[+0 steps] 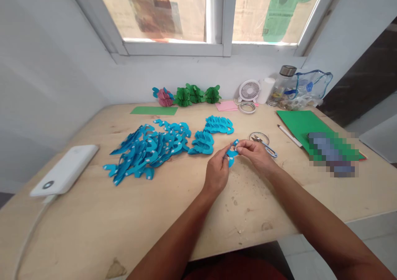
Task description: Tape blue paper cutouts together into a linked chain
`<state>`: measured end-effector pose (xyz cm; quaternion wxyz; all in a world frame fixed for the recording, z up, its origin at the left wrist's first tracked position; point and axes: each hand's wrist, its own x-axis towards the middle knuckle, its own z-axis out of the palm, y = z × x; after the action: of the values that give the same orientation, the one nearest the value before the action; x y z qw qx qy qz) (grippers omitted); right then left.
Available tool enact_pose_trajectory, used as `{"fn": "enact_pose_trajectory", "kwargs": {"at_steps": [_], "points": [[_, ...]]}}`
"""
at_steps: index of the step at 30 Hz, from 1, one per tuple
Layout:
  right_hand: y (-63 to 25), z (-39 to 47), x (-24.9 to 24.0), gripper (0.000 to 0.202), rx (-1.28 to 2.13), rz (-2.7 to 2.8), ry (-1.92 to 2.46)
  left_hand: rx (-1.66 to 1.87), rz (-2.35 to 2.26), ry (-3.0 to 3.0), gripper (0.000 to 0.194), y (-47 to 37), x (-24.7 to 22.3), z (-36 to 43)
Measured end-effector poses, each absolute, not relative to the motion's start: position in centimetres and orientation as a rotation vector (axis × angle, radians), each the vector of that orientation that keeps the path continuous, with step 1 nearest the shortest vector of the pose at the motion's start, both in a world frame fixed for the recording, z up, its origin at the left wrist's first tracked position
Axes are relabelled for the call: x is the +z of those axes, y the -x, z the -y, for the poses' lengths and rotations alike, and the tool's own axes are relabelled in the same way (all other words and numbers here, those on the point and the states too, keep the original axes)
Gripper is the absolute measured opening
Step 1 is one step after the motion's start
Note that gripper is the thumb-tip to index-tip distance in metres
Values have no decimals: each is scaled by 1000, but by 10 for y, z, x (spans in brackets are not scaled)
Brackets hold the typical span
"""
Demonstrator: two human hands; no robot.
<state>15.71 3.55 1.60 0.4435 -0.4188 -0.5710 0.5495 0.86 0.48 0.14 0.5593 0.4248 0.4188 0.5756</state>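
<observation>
A small blue paper piece is held between my two hands above the wooden table. My left hand pinches its left side. The fingertips of my right hand are closed at its upper right edge, by a small white patch. Just left of my hands lies a folded blue paper bundle, with another blue bundle behind it. Farther left spreads a large pile of blue paper shapes, many bearing small white patches. Scissors and a tape roll lie beyond my right hand.
A white power bank with a cable is at the left of the table. Green and pink paper figures, a small fan and a bottle line the wall. Green sheets and a pen lie right.
</observation>
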Motion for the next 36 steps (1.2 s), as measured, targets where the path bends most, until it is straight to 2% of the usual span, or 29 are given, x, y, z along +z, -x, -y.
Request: {"fn": "enact_pose_trajectory", "kwargs": {"at_steps": [4, 10, 16, 23, 36], "points": [[-160, -40, 12, 20, 1258, 1364, 1117, 1347, -980, -1039, 37, -12, 3, -3], [-168, -49, 9, 18, 1244, 1180, 1034, 1147, -826, -780, 52, -13, 12, -3], [-168, -48, 10, 17, 1239, 1144, 1006, 992, -749, -767, 38, -12, 14, 0], [-168, -50, 7, 17, 1270, 1170, 1012, 981, -818, -833, 18, -11, 13, 2], [-167, -51, 2, 21, 1131, 1212, 1151, 1125, -1009, -864, 24, -10, 6, -7]]}}
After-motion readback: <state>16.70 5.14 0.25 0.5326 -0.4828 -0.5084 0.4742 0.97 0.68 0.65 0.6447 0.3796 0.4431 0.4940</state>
